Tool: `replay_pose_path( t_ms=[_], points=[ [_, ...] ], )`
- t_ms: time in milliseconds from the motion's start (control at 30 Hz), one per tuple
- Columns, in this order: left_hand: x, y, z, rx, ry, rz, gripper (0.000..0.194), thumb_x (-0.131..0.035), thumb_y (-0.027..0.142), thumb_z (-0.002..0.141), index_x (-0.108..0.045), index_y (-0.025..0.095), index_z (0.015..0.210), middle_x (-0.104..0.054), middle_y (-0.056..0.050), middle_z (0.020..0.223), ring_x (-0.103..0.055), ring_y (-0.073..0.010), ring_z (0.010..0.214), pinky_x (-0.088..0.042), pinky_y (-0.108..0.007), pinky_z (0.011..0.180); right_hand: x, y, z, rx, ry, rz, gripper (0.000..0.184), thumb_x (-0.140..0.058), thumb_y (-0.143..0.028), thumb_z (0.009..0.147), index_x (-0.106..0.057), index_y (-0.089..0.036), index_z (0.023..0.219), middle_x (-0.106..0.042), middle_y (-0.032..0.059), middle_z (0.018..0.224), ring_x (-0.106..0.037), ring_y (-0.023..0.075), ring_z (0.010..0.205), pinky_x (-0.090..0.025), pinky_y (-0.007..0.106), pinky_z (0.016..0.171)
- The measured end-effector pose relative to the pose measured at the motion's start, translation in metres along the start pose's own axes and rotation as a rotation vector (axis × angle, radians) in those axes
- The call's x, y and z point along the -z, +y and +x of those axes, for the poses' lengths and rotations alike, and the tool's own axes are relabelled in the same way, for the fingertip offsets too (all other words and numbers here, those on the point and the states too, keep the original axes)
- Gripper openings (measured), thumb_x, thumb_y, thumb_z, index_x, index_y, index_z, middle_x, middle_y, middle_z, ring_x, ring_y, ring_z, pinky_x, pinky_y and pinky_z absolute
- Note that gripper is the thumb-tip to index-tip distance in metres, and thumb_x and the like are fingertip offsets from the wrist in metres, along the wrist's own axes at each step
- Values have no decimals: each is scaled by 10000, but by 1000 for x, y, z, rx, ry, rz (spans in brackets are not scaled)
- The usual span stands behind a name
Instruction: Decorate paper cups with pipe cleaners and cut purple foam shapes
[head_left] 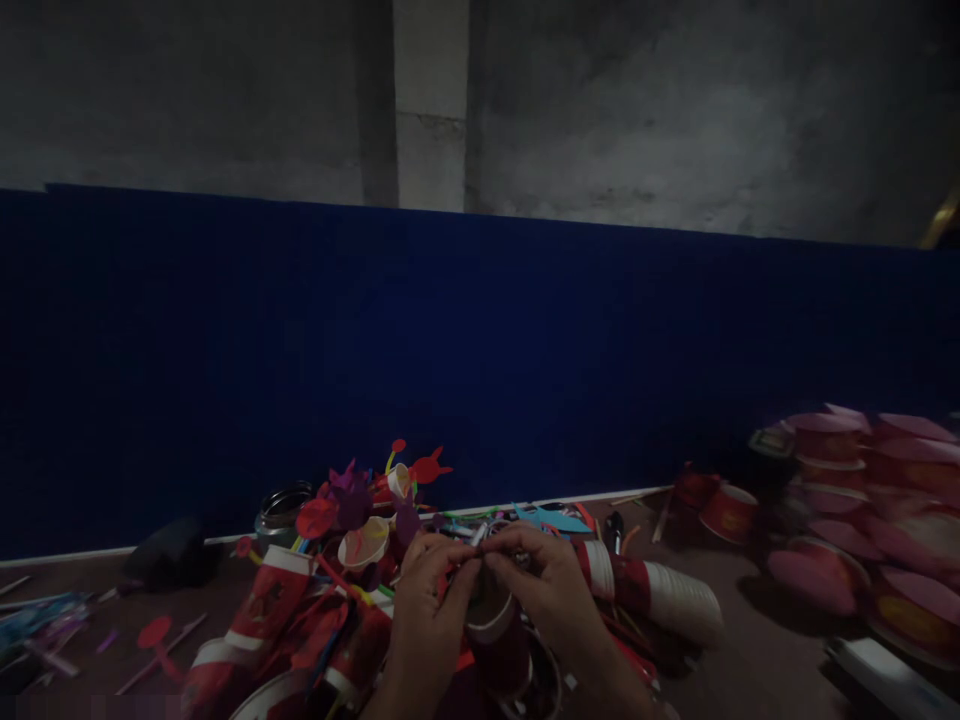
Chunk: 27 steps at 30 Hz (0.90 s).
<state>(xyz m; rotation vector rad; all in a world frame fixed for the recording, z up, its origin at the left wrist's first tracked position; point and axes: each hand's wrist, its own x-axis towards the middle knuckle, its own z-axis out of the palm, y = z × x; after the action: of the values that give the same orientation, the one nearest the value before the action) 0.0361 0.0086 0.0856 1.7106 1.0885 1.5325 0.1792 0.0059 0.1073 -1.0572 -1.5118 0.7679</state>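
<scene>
Close together at the bottom middle, my left hand (433,600) and my right hand (551,585) pinch with thumb and forefinger, fingertips almost touching. A small pale piece shows between the fingertips; it is too small and dark to name. Just below the fingertips stands a red and white paper cup (504,650), its rim partly behind my fingers. To the right of my right hand lies a stack of paper cups (675,595) on its side. Left of my left hand, another red and white paper cup (274,590) leans in a heap of colourful cut-outs.
A blue panel (480,350) rises behind the brown tabletop (720,640). On the right are stacked pink and red tubs (832,440) and a white object (892,675). A glass jar (283,510) and a dark lump (169,550) stand on the left.
</scene>
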Motion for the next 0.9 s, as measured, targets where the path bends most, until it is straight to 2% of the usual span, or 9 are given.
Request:
replay_pose_path(
  t_ms=[200,400,500,633,733,900],
  points=[
    [-2,6,-3,9,52,49,103,-566,280,774,-622,215,716,-589,-60,828,-540,-241,835,-392,-343,778,-8,-2,-5,-8,-1,88,102,-589,-223,744,-560,-196,839,-583,14,784,-545,165,740,-437,277,686],
    [2,4,-1,16,73,67,100,-564,286,778,-626,217,740,-579,-58,855,-535,-243,863,-376,-342,794,-5,-3,-3,-115,-37,80,231,-617,-245,718,-618,-183,940,-640,60,879,-578,213,832,-443,325,747],
    [3,2,-1,5,72,100,106,-555,292,790,-625,223,751,-572,-53,862,-522,-242,882,-358,-351,815,0,4,1,-153,-92,67,235,-658,-266,686,-669,-185,906,-659,70,912,-584,229,852,-437,347,774],
    [3,2,-3,-13,73,108,108,-547,301,803,-622,232,769,-570,-50,874,-512,-239,894,-352,-349,817,1,7,2,-176,-174,186,122,-691,-284,658,-697,-180,723,-643,85,1039,-579,250,955,-430,347,818],
    [0,3,-6,-31,73,99,104,-547,291,802,-620,235,754,-574,-44,858,-516,-234,878,-357,-343,807,0,-2,-1,-123,-150,147,116,-644,-265,708,-664,-177,634,-660,74,937,-594,226,896,-433,329,797],
    [0,6,-7,-14,104,62,125,-555,298,790,-624,217,723,-587,-43,823,-537,-223,843,-383,-331,785,-3,-11,-3,112,-117,0,156,-583,-222,760,-578,-181,610,-609,44,803,-564,184,792,-423,288,736]
  ],
)
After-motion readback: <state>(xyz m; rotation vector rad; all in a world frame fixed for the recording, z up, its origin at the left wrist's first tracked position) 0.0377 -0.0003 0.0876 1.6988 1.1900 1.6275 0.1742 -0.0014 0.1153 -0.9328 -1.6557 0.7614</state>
